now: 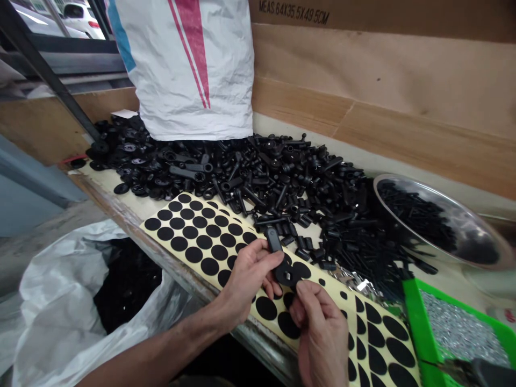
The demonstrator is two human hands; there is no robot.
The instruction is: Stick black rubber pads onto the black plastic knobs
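Gripping black lever (282, 273) by its narrow arm in closed fingers of left hand (245, 274) | pinching edge of its round end in closed fingers of right hand (324, 322) | held over black-dotted yellow sheets (332, 290) on bench (135, 203) | near heap of black parts (242, 172), with green tray (415, 317) at right

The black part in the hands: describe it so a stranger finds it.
Start at the big heap of black pieces below the white sack. Nearer, over sheets of black discs, find the black part between left hand and right hand. Held up, not heaped, it shows bright metal in its round end.
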